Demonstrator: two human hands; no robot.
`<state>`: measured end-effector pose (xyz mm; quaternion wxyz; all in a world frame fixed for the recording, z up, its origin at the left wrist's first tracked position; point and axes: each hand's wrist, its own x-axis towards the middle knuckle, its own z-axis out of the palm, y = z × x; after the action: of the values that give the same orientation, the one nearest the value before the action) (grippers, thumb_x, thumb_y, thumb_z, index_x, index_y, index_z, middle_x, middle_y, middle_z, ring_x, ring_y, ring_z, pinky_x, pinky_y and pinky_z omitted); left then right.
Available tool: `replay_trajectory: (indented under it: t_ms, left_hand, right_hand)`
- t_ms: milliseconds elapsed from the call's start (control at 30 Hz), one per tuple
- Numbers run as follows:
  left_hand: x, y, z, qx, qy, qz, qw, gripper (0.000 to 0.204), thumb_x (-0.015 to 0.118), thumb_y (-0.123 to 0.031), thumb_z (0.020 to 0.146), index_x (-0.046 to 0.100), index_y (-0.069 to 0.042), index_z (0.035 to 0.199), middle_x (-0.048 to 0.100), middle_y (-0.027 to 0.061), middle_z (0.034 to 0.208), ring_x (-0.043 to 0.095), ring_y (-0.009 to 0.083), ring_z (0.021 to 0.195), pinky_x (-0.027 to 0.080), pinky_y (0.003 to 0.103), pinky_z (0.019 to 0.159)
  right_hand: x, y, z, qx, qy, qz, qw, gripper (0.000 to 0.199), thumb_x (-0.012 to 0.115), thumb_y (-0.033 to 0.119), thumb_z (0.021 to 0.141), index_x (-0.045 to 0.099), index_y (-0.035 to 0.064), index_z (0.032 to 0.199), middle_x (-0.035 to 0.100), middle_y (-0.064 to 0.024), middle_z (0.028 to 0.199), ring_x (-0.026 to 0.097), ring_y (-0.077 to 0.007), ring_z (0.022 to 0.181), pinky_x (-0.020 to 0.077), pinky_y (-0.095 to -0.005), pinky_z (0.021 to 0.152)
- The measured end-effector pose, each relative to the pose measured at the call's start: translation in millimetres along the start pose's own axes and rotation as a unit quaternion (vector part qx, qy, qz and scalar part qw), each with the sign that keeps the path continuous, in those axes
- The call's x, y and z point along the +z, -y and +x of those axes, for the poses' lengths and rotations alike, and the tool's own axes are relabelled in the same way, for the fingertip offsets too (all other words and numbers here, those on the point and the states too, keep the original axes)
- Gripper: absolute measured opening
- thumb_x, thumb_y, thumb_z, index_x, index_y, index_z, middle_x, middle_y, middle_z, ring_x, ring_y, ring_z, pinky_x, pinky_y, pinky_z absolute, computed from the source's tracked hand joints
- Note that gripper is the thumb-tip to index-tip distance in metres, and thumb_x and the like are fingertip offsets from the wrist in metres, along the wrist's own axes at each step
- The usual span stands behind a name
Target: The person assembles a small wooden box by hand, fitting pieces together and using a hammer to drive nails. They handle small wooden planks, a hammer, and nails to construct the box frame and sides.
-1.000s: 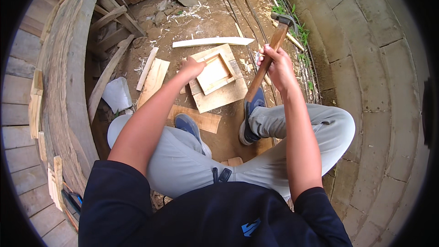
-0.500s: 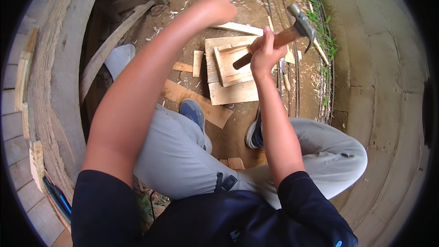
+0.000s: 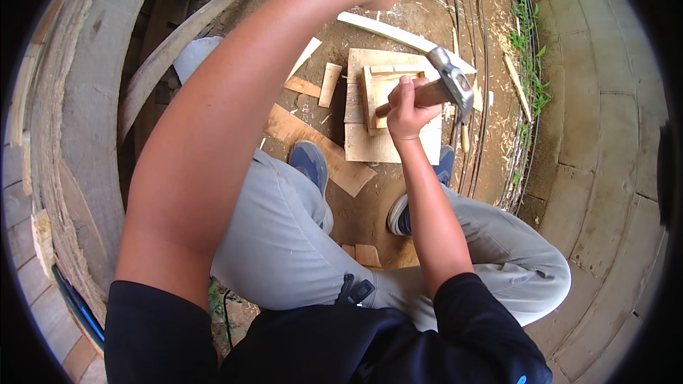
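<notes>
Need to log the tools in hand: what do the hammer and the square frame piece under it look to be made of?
The hammer in the right hand: its head looks like steel, grey with a dull shine; the handle seems wood, brown and smooth, though partly hidden by the fingers. The square frame piece looks like raw unpainted wood, probably thin ply or board: pale, matte, with grain lines and rough cut edges.

hammer (image 3: 442, 85): dull grey metal head, brown wooden handle | small frame (image 3: 388, 89): pale raw wood, matt | board (image 3: 390, 135): rough light plywood | ground (image 3: 359, 213): bare dry dirt | trousers (image 3: 284, 242): grey matt cloth
</notes>
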<state>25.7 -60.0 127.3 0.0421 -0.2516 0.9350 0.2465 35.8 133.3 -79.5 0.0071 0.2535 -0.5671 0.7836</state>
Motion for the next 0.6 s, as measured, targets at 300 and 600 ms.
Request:
replay_trajectory:
  t_ms: [300, 600]
  left_hand:
    - [6.7, -4.7, -0.7, -0.018, 0.007, 0.029, 0.999, 0.026, 0.066, -0.004, 0.085, 0.074, 0.006, 0.107, 0.071, 0.0286, 0.115, 0.070, 0.0417, 0.109, 0.057, 0.046, 0.092]
    - [23.5, -7.7, 8.4, 0.000, 0.088, 0.048, 0.995, 0.049, 0.055, -0.001, 0.087, 0.063, -0.008, 0.135, 0.069, 0.0210, 0.125, 0.068, 0.0326, 0.114, 0.055, 0.042, 0.096]
  right_hand:
    - [-42.8, 9.4, 38.2, -0.007, -0.046, -0.006, 0.999, 0.026, 0.060, 0.000, 0.097, 0.047, 0.0081, 0.076, 0.046, 0.0006, 0.054, 0.040, -0.0060, 0.041, 0.0339, -0.0257, 0.036]
    - [-67.5, -1.0, 37.6, 0.021, -0.053, -0.081, 0.995, 0.025, 0.069, 0.003, 0.094, 0.051, 0.0065, 0.078, 0.054, 0.0010, 0.064, 0.050, -0.0077, 0.052, 0.0415, -0.0271, 0.048]
